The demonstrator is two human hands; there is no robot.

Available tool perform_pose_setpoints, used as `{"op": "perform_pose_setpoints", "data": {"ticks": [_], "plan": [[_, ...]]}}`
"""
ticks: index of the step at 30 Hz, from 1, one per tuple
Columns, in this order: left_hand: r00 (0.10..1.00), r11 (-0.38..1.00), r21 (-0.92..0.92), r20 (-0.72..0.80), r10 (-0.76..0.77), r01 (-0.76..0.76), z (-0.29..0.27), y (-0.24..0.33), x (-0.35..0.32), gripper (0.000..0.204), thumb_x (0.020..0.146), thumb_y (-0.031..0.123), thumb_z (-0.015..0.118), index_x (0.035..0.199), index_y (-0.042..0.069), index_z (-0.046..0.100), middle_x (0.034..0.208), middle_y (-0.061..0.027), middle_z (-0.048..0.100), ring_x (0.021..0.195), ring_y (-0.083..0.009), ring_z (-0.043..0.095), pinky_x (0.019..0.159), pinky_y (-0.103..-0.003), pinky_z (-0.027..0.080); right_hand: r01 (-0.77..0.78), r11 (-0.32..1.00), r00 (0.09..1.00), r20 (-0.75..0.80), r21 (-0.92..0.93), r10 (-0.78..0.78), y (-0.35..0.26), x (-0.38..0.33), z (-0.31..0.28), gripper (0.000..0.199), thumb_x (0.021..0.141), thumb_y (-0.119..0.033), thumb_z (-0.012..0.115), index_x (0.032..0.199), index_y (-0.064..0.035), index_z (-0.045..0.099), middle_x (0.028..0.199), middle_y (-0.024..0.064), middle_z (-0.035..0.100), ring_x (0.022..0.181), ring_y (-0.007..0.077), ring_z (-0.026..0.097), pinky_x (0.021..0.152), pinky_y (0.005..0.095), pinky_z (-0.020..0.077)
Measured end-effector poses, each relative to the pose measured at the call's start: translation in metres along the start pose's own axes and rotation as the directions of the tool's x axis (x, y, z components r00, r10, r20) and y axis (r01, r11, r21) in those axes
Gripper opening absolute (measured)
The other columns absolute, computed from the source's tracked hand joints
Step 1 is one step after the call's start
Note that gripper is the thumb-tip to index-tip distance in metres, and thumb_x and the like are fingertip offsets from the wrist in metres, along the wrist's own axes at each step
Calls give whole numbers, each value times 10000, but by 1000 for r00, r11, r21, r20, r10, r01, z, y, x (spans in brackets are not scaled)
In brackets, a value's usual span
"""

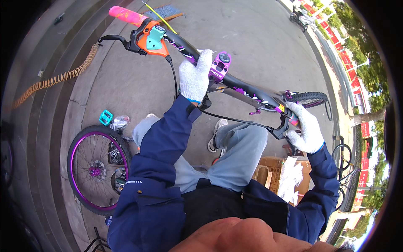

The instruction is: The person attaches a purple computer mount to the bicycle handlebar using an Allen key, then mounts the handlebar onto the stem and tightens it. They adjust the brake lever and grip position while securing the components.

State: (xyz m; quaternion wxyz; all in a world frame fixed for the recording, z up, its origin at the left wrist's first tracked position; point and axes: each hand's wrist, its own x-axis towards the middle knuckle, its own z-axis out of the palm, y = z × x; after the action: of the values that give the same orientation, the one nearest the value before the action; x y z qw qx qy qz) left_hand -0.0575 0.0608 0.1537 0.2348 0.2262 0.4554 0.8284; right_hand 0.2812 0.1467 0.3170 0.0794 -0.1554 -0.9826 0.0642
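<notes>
A black bicycle handlebar (243, 87) with purple and white markings runs slantwise in front of me, clamped in a purple stem (219, 67). My left hand (195, 77), in a white knit glove, is closed round the bar just left of the stem. At the bar's right end, my gloved right hand (308, 130) grips the end beside a black brake lever (279, 131); the palm hides part of the bar. The left end carries a pink-orange grip (128, 16), an orange and teal shifter (153, 42) and another black brake lever (113, 38).
A loose purple-rimmed wheel (74, 161) lies at the left, near a teal pedal (106, 117). A coiled hose (63, 77) crosses the steps (46, 138). An opened cardboard box (273, 168) stands at my right. Beyond the handlebar is a mounted bicycle wheel (312, 98).
</notes>
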Motion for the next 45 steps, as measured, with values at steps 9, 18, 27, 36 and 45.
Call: {"op": "perform_pose_setpoints", "data": {"ticks": [9, 18, 27, 36, 45], "plan": [[994, 992, -74, 60, -96, 100, 2, -9, 1, 449, 1072, 395, 756, 1117, -52, 751, 959, -49, 737, 839, -117, 685, 735, -314, 555, -425, 898, 893, 218, 113, 395, -45, 8, 16, 635, 963, -488, 858, 1281, 41, 710, 750, 146, 653, 642, 230, 613, 654, 370, 531], [984, 992, 110, 159, -76, 59, -5, 7, -5, 474, 1092, 416, 723, 1045, -55, 762, 899, -54, 750, 794, -117, 711, 722, -307, 562, -511, 833, 823, 401, 212, 403, -45, 5, 15, 488, 1102, -433, 701, 1045, 51, 710, 668, 144, 602, 596, 190, 568, 585, 393, 465], [972, 975, 197, 188, -143, 106, -10, 14, 3, 557, 1091, 468, 713, 1120, -84, 780, 934, -96, 783, 844, -154, 731, 777, -319, 576, -653, 695, 751, 372, 301, 545, -41, 14, 13, 325, 1146, -272, 630, 1133, 38, 725, 788, 127, 686, 692, 198, 650, 671, 366, 533], [952, 988, 60, 264, -154, 143, -18, 9, 6, 528, 1153, 462, 611, 1258, -33, 763, 1149, -98, 770, 1053, -156, 713, 943, -318, 555, -309, 837, 926, -57, 452, 373, -42, 80, -44, 242, 1165, -126, 561, 1301, 15, 702, 1172, 109, 764, 1082, 204, 735, 1012, 344, 574], [930, 967, -39, 287, -231, 253, -17, 9, 8, 532, 1175, 485, 571, 1310, -5, 728, 1148, -72, 724, 1030, -143, 699, 909, -314, 582, 177, 977, 953, -270, 120, -139, -86, 162, -18, 354, 1044, -93, 734, 1398, -89, 738, 1164, 97, 820, 948, 222, 813, 859, 322, 632]]}}
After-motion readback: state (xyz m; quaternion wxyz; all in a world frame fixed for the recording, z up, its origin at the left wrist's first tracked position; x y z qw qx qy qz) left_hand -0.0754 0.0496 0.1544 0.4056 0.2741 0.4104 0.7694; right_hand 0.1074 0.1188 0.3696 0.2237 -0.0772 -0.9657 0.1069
